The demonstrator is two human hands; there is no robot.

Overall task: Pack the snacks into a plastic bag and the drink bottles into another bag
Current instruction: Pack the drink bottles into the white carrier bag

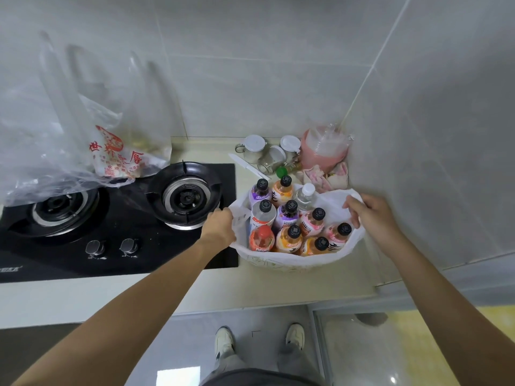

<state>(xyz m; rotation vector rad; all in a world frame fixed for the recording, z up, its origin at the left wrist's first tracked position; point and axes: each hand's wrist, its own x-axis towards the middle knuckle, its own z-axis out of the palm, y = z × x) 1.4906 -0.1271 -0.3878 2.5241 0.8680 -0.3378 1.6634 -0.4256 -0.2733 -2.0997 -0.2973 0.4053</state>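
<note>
Grey tiled walls meet in a corner behind a pale counter (278, 285) w/ a black 2-burner gas stove (117, 218) set into it on the left. Right of the stove sits a white plastic bag (295, 259), mouth wide open, w/ drink bottles (289, 218) standing upright inside, packed close together; about 11 caps show, mostly black, 1 red, 1 clear-white.

Left hand (218, 227) grips the bag's left rim, fingers curled round the plastic at the stove's edge. Right hand (373, 211) holds the bag's right rim near the wall, thumb and fingers pinching the plastic, fingers bent.

A 2nd bag, clear w/ red print (111, 151), lies slumped over the stove's back left, partly over the left burner; what's inside can't be told.

Behind the white bag in the corner: small jars w/ white lids (255, 147), a white knife (248, 165), a bottle w/ a green cap (282, 171), a pink bag of stacked items (324, 150) and crumpled cloths (324, 176).

Below the counter edge, 2 white shoes (224, 342) on a grey floor.
</note>
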